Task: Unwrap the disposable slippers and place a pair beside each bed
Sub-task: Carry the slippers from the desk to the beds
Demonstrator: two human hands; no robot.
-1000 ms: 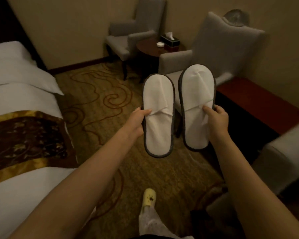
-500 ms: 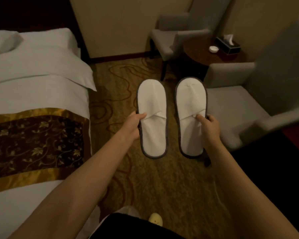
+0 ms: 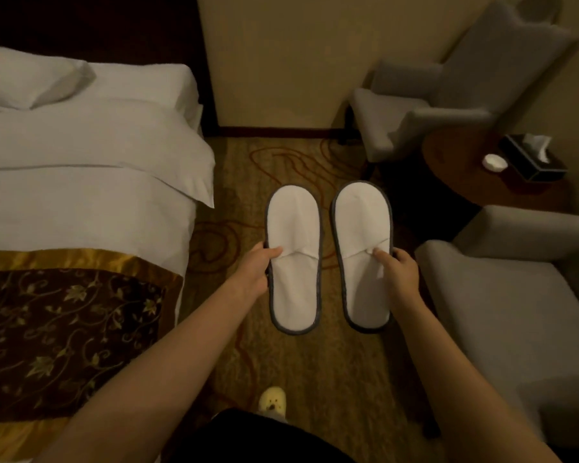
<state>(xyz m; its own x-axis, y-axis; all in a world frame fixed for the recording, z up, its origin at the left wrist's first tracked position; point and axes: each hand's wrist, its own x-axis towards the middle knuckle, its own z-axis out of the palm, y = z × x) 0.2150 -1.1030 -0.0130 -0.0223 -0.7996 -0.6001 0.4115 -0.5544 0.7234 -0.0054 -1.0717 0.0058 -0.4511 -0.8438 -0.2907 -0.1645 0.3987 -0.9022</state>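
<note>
I hold two white disposable slippers with dark grey edging above the carpet, toes pointing away from me. My left hand (image 3: 259,267) grips the left slipper (image 3: 294,228) by its left edge, thumb on the strap. My right hand (image 3: 400,269) grips the right slipper (image 3: 361,222) by its right edge, thumb on the strap. The slippers hang side by side with a narrow gap between them. The bed (image 3: 91,182), with white linen and a brown-and-gold runner, lies to the left of them.
Patterned carpet (image 3: 331,369) runs between the bed and two grey armchairs, a near armchair (image 3: 515,295) and a far armchair (image 3: 448,95). A round wooden table (image 3: 458,175) on the right carries a tissue box (image 3: 532,158) and a small white dish (image 3: 495,162). My yellow shoe (image 3: 273,399) shows below.
My view has swung left and down towards the bed. The slippers, still held one in each hand, have dropped lower over the carpet beside the bed.
</note>
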